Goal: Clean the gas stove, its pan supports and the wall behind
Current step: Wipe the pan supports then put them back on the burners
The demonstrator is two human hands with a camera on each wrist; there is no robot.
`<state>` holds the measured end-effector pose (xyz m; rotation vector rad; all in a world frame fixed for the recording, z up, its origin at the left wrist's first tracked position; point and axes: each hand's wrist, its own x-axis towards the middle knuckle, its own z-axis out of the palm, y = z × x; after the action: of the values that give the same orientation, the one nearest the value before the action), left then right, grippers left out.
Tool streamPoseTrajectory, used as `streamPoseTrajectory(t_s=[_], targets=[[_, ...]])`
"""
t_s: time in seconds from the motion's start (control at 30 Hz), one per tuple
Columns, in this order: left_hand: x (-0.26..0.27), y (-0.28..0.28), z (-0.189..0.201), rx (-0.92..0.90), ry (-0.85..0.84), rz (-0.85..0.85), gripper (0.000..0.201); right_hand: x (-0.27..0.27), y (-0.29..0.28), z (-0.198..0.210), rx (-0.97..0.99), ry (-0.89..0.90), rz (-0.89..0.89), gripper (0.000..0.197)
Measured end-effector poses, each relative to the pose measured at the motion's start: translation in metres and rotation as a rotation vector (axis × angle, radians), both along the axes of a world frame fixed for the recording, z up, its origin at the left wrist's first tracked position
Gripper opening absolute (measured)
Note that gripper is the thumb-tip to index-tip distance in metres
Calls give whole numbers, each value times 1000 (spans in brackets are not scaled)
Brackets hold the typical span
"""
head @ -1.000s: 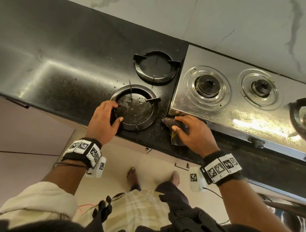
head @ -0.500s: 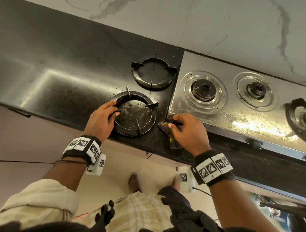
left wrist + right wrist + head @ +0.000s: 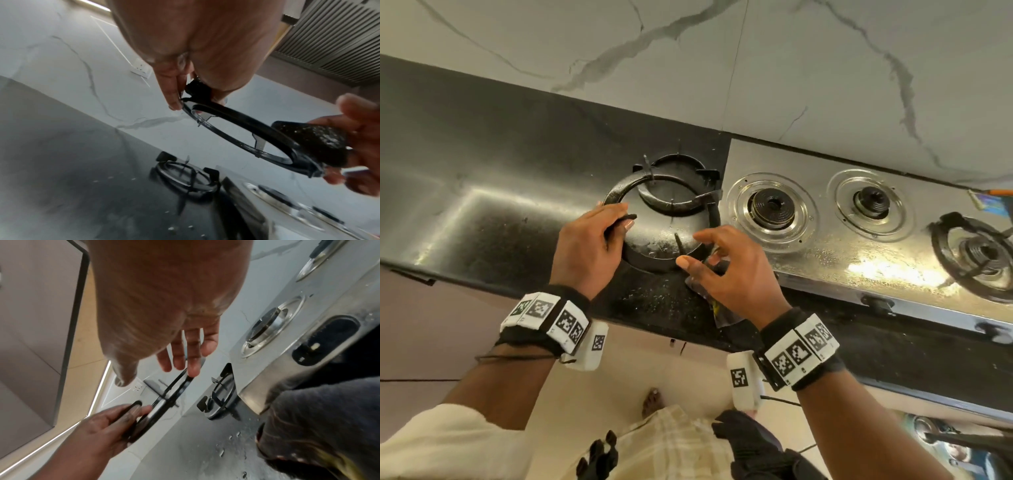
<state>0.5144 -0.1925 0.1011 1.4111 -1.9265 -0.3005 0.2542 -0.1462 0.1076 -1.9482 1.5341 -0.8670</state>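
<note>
My left hand (image 3: pixel 589 246) grips the left rim of a black pan support ring (image 3: pixel 616 196) and holds it tilted above the black counter (image 3: pixel 500 171). In the left wrist view the ring (image 3: pixel 236 116) hangs clear of the surface. My right hand (image 3: pixel 732 270) is spread at the ring's right side, and one fingertip touches its rim (image 3: pixel 188 378). Under that hand a dark cloth (image 3: pixel 722 317) lies loose on the counter by the stove's corner. A second pan support (image 3: pixel 681 158) rests on the counter behind. The steel stove (image 3: pixel 825 253) is to the right.
Two bare burners (image 3: pixel 770 205) (image 3: pixel 871 200) sit on the stove, and a third pan support (image 3: pixel 941 246) stands over the right burner. The marble wall (image 3: pixel 756 68) runs behind. Water drops speckle the counter. The counter's front edge is just below my wrists.
My left hand has lifted the near pan support off the counter and tilted it. My right hand has let go of the cloth and moved up to the ring's right side.
</note>
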Motion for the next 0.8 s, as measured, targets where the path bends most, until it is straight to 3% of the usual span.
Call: streamPoseTrajectory(t_s=[0.17,0.37,0.57,0.8], targets=[[-66,-6,20,-31,7,-74,30,-32,3,10,-118,89,-122,34],[-163,-6,25,-11,-15,-210,31,-125,22,16,-189,131,-245,13],[-264,-7,32,31,19,-312,32,-232,30,24,-242,186,-297,17],[-365,-35,36,80,-28,-358,27,-343,-4,20,-210,302,-327,14]])
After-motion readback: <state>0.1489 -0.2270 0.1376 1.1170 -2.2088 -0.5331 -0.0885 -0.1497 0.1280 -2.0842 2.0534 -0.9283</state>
